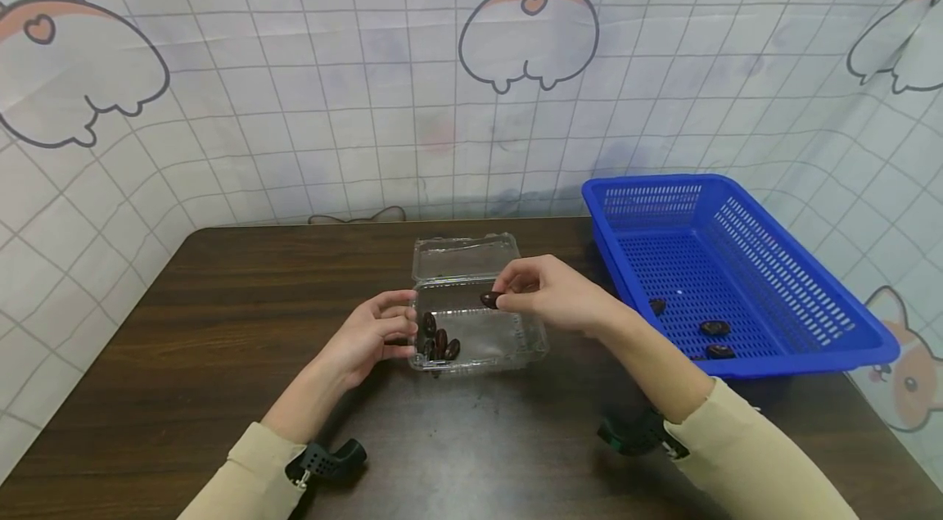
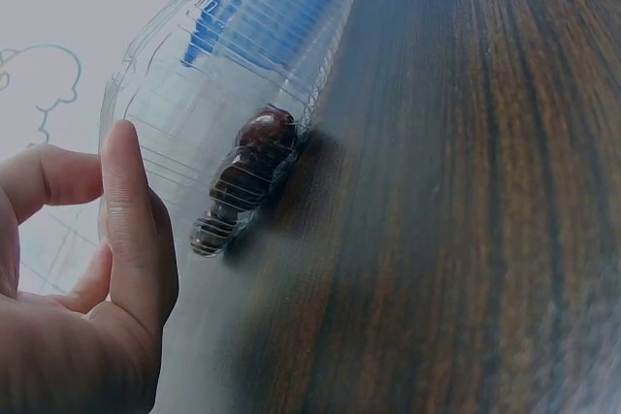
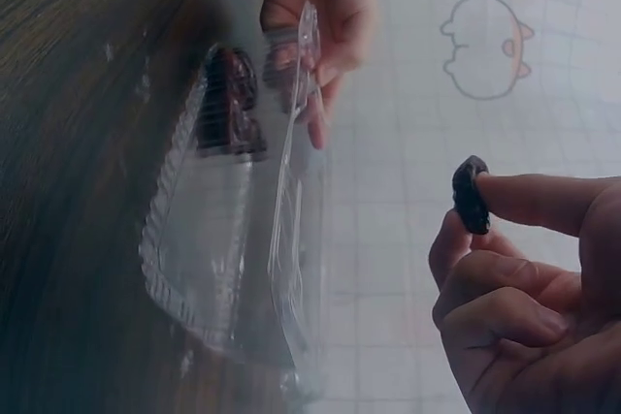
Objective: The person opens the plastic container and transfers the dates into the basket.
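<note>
A hinged clear plastic box (image 1: 482, 332) stands on the table with its lid (image 1: 464, 258) folded back. Several dark brown, glossy dates (image 1: 440, 340) lie together at its left end. My left hand (image 1: 372, 336) rests its extended fingers against the box's left side; the left wrist view shows the fingers (image 2: 126, 181) at the plastic wall. Above the right part of the box, my right hand (image 1: 556, 291) pinches one date (image 3: 472, 196) between thumb and fingertips. The right wrist view shows this date held apart from the box.
A blue perforated basket (image 1: 626, 266) stands at the table's right, with several dates (image 1: 715, 327) on its floor. The dark wood-grain table (image 1: 243, 291) extends back to a white gridded cloth (image 1: 354, 94) with cartoon drawings. Each wrist wears a dark strap-on device.
</note>
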A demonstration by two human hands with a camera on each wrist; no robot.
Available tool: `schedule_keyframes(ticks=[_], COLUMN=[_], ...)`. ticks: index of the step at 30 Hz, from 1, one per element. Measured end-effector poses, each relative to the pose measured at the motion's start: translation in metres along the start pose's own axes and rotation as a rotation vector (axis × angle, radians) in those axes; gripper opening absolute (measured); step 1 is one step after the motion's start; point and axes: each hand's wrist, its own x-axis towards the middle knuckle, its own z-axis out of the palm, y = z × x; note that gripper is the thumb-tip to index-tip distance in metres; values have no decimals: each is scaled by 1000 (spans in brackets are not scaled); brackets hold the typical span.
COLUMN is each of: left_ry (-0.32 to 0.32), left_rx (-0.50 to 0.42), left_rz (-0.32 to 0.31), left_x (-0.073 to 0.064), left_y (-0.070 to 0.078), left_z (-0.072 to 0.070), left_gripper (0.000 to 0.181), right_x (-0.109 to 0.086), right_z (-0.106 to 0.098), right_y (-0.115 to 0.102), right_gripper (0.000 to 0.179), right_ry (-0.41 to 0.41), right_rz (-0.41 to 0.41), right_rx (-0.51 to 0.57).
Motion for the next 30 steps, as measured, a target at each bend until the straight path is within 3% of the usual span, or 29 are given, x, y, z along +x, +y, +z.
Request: schedule_keyframes(ticks=[18, 30], left_ry=[1, 9], left_rx=[-6, 3], left_rz=[0, -2], left_x=[1, 0], left_y=[-3, -1], left_z=[1, 0], left_gripper=[58, 58], right_x=[-33, -59], right_z=[-29, -56], right_y=[8, 21], right_gripper=[21, 32], right_ry=[106, 214], right_rz=[31, 148], right_rx=[26, 32])
